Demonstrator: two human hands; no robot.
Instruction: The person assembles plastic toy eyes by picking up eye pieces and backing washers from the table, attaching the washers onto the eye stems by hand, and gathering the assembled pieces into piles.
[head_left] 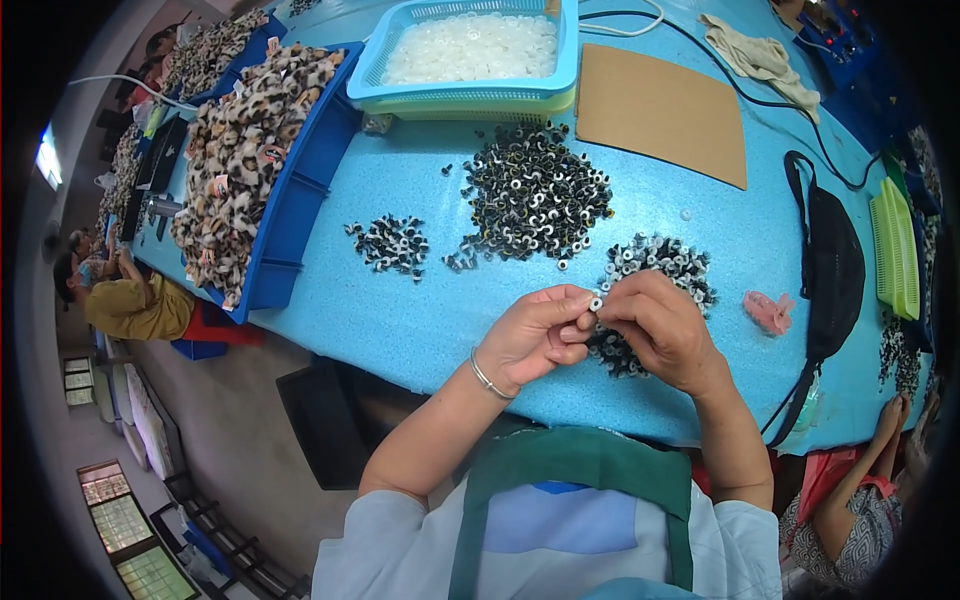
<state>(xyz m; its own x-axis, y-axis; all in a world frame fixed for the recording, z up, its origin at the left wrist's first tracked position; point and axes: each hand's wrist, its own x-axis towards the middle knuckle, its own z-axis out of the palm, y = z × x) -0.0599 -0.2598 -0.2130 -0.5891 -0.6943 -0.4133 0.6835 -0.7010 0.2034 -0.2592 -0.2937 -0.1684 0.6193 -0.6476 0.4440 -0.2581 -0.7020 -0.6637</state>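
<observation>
My left hand (541,332), with a bangle on the wrist, is closed in a pinch at the near middle of the table. Between its thumb and fingertips sits a small white ring-shaped piece with a dark centre (596,304), like a toy eye. My right hand (664,328) meets it from the right, its thumb and fingers pinched at the same piece; its fingertips partly hide what they grip. Under and behind my hands lies a pile of black-and-white pieces (655,262). A larger pile of black, white and yellowish pieces (535,195) is farther back, with a small pile (390,245) left of it.
A blue bin (290,235) heaped with spotted furry pieces stands left. At the back are a light-blue basket (465,98) of translucent white pieces and a cardboard sheet (655,115). A black bag (835,265), pink crumpled plastic (768,312) and green basket (893,250) lie right. Other people sit nearby.
</observation>
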